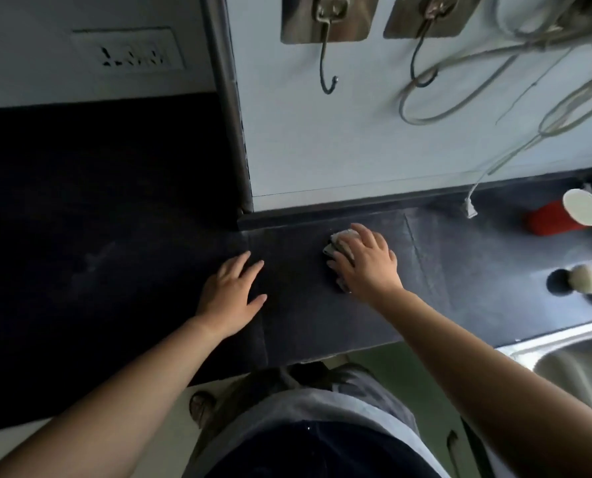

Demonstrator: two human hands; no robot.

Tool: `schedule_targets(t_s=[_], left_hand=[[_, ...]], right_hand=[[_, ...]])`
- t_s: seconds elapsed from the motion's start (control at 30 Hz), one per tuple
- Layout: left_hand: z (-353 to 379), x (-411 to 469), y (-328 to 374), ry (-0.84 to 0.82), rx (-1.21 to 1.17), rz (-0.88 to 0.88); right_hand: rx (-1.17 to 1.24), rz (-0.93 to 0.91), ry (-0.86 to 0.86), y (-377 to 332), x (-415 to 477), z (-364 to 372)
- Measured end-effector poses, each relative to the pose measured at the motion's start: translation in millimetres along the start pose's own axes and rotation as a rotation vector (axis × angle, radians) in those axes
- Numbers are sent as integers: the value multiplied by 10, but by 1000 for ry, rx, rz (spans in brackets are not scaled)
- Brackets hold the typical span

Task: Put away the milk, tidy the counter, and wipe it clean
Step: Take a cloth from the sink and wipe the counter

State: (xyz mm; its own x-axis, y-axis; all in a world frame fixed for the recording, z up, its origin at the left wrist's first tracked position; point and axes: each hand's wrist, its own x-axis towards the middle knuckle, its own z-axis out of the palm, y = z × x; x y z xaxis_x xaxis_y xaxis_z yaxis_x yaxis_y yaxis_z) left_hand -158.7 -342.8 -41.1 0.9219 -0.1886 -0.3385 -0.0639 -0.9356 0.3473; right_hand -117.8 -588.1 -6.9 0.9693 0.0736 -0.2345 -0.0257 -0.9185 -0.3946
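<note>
A dark stone counter (304, 322) runs across the view. On it my right hand (365, 262) lies flat with straight fingers, pressing a small grey cloth (337, 243) against the surface near the back wall; most of the cloth is hidden under the palm. A little to the left, my left hand (232, 293) rests flat on the counter with spread fingers and holds nothing. No milk is in view.
A red container with a white lid (563, 213) lies at the back right. A dark bottle with a white round cap (586, 279) stands near the steel sink (577, 360). Two metal hooks (327, 60) and looped cables (487, 81) hang on the wall. A wall socket (130, 51) sits upper left.
</note>
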Motion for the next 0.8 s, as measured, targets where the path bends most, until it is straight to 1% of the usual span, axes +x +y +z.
schedule_targets(t_s=[0.07, 0.1, 0.27, 0.43, 0.5, 0.6, 0.67, 0.73, 0.8], left_hand=[[54, -12, 3, 12, 26, 3], [72, -18, 10, 19, 28, -2], [137, -53, 28, 54, 44, -6], [162, -68, 21, 56, 66, -6], [144, -61, 26, 30, 73, -12], [21, -69, 28, -3, 52, 0], [-74, -131, -8, 66, 12, -3], [-160, -252, -108, 138, -52, -60], [-226, -423, -277, 174, -103, -124]], right_hand=[[-21, 19, -116, 112, 88, 32], [-42, 12, -145, 147, 112, 59], [-261, -37, -120, 139, 10, 220], [-300, -56, -93, 138, 11, 235], [-237, -24, -97, 70, 59, 196], [-57, -7, -103, -69, 126, 157], [34, -64, -108, -213, 94, 174], [117, -153, -128, -437, 11, 247], [181, -240, -160, -742, -78, 346]])
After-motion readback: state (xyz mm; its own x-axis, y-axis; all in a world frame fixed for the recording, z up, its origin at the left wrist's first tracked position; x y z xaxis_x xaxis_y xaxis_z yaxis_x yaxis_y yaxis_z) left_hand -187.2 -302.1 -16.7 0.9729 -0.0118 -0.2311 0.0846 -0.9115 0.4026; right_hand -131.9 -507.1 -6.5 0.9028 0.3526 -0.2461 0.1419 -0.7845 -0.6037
